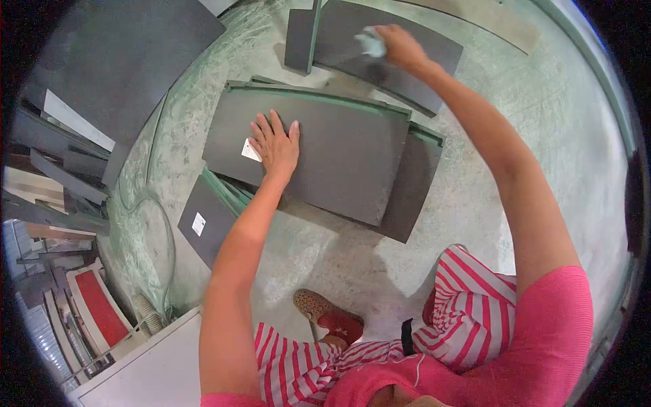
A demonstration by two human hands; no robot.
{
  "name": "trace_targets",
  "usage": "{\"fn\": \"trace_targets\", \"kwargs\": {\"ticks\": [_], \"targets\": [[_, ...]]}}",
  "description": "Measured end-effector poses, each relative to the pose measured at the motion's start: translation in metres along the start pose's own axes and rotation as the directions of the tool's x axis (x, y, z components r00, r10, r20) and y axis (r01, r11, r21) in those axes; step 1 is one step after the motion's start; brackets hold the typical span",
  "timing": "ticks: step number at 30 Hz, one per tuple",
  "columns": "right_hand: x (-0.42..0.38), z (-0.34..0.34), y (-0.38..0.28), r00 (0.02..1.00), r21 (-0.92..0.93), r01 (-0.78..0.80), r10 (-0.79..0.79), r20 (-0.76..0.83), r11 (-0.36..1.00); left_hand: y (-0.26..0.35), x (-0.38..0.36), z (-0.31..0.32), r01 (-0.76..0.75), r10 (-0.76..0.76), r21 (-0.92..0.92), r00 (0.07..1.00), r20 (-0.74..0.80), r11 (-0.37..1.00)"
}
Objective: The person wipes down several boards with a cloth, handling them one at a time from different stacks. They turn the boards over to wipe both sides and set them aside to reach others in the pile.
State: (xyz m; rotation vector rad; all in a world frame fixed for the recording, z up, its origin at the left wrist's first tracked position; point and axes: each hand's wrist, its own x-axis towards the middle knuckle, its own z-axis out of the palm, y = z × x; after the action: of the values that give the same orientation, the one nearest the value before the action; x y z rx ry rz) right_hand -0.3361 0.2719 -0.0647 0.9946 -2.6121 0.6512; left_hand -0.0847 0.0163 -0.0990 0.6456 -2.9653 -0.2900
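Note:
A dark grey panel (pixel 339 149) with a green-edged far side lies on top of another dark panel (pixel 410 197). My left hand (pixel 274 146) rests flat on the top panel with its fingers spread, beside a small white label (pixel 250 150). Farther off, my right hand (pixel 395 46) is closed on a crumpled light-blue cloth (pixel 371 43). The cloth is over or in front of another dark panel (pixel 420 51); whether it touches that panel I cannot tell.
A labelled dark panel (pixel 203 217) lies at the near left of the stack. An upright green-edged piece (pixel 314 34) stands beyond it. Boards and offcuts (pixel 68 163) crowd the left side. A hose (pixel 166 237) runs along the floor. A white surface (pixel 146 370) is at lower left.

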Motion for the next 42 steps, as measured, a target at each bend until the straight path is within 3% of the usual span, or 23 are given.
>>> {"fn": "trace_targets", "kwargs": {"ticks": [3, 5, 6, 8, 10, 12, 14, 16, 20, 23, 25, 26, 28, 32, 34, 36, 38, 39, 41, 42], "targets": [[-0.033, 0.013, 0.092, 0.989, -0.086, -0.142, 0.137, -0.058, 0.986, 0.002, 0.000, -0.002, -0.079, 0.080, 0.013, 0.995, -0.052, 0.997], [-0.059, 0.010, 0.090, 0.947, -0.185, -0.321, 0.319, -0.041, 0.929, 0.005, 0.000, -0.005, -0.162, 0.163, 0.015, 0.984, -0.077, 0.987], [-0.067, 0.016, 0.085, 0.946, -0.177, -0.324, 0.322, -0.037, 0.929, 0.006, 0.001, -0.006, -0.161, 0.162, 0.023, 0.984, -0.073, 0.987], [-0.073, 0.037, 0.073, 0.957, -0.351, -0.285, 0.285, -0.052, 0.892, 0.008, 0.004, -0.010, -0.239, 0.239, 0.007, 0.968, -0.080, 0.971], [-0.063, 0.035, 0.034, 0.962, -0.315, -0.269, 0.266, -0.052, 0.910, 0.005, -0.012, -0.030, -0.264, 0.262, -0.009, 0.961, -0.093, 0.965], [-0.042, 0.037, 0.013, 0.980, -0.178, -0.129, 0.152, 0.125, 0.976, 0.013, -0.017, -0.038, -0.287, 0.285, -0.019, 0.955, -0.088, 0.958], [-0.012, 0.047, -0.005, 0.980, -0.101, -0.056, 0.073, 0.182, 0.993, 0.018, -0.019, -0.045, -0.294, 0.292, -0.029, 0.954, -0.067, 0.955], [0.014, 0.066, -0.008, 0.985, -0.091, 0.140, -0.129, 0.117, 0.986, 0.023, -0.024, -0.054, -0.295, 0.293, -0.026, 0.955, -0.050, 0.955], [0.079, 0.105, 0.006, 0.955, -0.063, 0.233, -0.215, 0.206, 0.971, 0.027, -0.021, -0.053, -0.271, 0.271, -0.011, 0.962, 0.017, 0.963], [0.101, 0.086, 0.019, 0.951, -0.178, 0.207, -0.154, 0.269, 0.962, 0.040, -0.033, -0.070, -0.287, 0.287, -0.044, 0.958, -0.013, 0.957], [0.111, 0.089, 0.036, 0.983, -0.245, -0.059, 0.100, 0.156, 0.968, 0.036, -0.032, -0.066, -0.293, 0.293, -0.042, 0.956, -0.010, 0.955], [0.106, 0.079, 0.050, 0.999, -0.215, -0.031, 0.034, 0.010, 0.976, 0.036, -0.031, -0.065, -0.302, 0.302, -0.038, 0.953, -0.026, 0.952], [0.102, 0.054, 0.065, 0.948, -0.150, -0.278, 0.296, 0.113, 0.949, 0.036, -0.030, -0.064, -0.301, 0.300, -0.045, 0.953, -0.034, 0.952], [0.065, 0.004, 0.085, 0.878, -0.295, -0.410, 0.461, 0.127, 0.863, 0.041, -0.038, -0.071, -0.306, 0.303, -0.060, 0.952, -0.044, 0.950], [0.037, 0.014, 0.091, 0.904, -0.468, -0.406, 0.421, -0.079, 0.785, 0.039, -0.037, -0.069, -0.289, 0.288, -0.033, 0.957, -0.033, 0.957], [-0.002, 0.011, 0.070, 0.924, -0.515, -0.379, 0.346, -0.163, 0.769, 0.038, -0.035, -0.066, -0.283, 0.282, -0.022, 0.959, -0.044, 0.959], [-0.044, -0.003, 0.058, 0.977, -0.440, -0.198, 0.143, -0.155, 0.876, 0.040, -0.038, -0.068, -0.276, 0.275, -0.016, 0.961, -0.042, 0.961], [-0.058, -0.007, 0.056, 0.978, -0.446, -0.194, 0.138, -0.156, 0.874, 0.038, -0.037, -0.066, -0.279, 0.278, -0.017, 0.959, -0.047, 0.960], [-0.075, -0.016, 0.060, 0.979, -0.435, 0.007, -0.095, -0.180, 0.900, 0.033, -0.035, -0.063, -0.277, 0.275, -0.020, 0.959, -0.061, 0.961], [-0.074, -0.020, 0.072, 0.978, -0.440, 0.015, -0.104, -0.179, 0.898, 0.032, -0.035, -0.061, -0.280, 0.278, -0.023, 0.958, -0.069, 0.960]]}}
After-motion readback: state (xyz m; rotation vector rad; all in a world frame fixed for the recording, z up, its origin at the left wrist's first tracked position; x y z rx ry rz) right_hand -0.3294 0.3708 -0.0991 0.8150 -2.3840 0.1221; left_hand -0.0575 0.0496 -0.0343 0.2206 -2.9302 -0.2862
